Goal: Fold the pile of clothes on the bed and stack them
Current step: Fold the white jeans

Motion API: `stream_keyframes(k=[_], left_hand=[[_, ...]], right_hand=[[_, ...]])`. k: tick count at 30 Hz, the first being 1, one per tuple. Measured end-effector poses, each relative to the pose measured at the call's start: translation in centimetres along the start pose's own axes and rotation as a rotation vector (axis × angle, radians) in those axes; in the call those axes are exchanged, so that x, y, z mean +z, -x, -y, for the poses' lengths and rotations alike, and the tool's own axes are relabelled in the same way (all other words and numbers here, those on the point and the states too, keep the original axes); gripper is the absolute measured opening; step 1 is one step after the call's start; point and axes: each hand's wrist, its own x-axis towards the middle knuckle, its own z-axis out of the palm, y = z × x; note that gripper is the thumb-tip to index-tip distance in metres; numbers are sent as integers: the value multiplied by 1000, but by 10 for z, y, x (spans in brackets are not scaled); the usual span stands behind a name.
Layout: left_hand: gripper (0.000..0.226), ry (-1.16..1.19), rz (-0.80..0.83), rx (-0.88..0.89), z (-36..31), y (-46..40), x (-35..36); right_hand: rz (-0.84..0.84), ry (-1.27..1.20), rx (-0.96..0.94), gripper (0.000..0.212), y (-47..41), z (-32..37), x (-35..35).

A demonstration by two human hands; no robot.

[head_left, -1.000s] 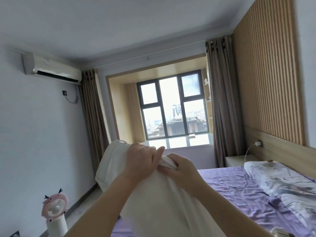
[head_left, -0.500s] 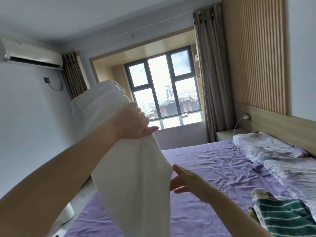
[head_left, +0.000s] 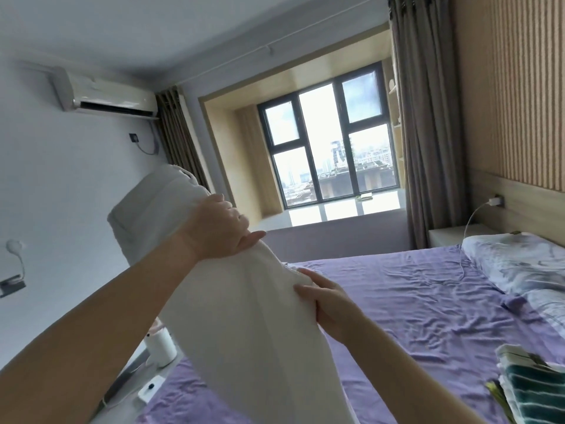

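1. Here, your left hand (head_left: 218, 229) holds the white garment (head_left: 244, 316) up in the air over the near side of the bed (head_left: 412, 301), fingers curled over its upper part and thumb stretched along the cloth.
2. Your right hand (head_left: 328, 296) grips the garment's right edge lower down, thumb on the front and fingers wrapped behind, out of sight.
3. The cloth's top end flops over behind your left hand; the rest hangs down between your forearms.
4. A folded pile with a green striped piece (head_left: 538, 390) on top sits on the purple sheet at lower right, well apart from the garment.
5. Pillows (head_left: 516, 264) lie by the headboard.
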Motion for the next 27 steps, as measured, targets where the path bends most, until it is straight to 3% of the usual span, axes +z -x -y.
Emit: stream_keyframes(k=[2,5,9,10,12,15,20,27], left_hand=[[66,10,-23,-19,1,6,-1],[66,1,-24,-34,1,5,-7],[66,41,45,-86,-14,4,-15],[69,62,71,-100,-21,3,-16],[75,103,127,-131,-37,0,-18],[79,152,187,-141,-63,-7,-21],[81,258,216,-137,-117,-15,-24],[75,361,194,-259,-160,4,-42]], right_hand=[[-97,100,-56,40,-1,13,-7],[-100,373,-154,39,4,40,-12],[-294,1194,-379,17,18,48,-26],[-370,1281,-473,13,23,45,-34],[-430,1180,-558,8,39,35,-49],[-450,955,-442,16,58,14,-69],[-575,1121,-382,22,91,-17,-104],[-496,1296,-459,22,139,23,-113]])
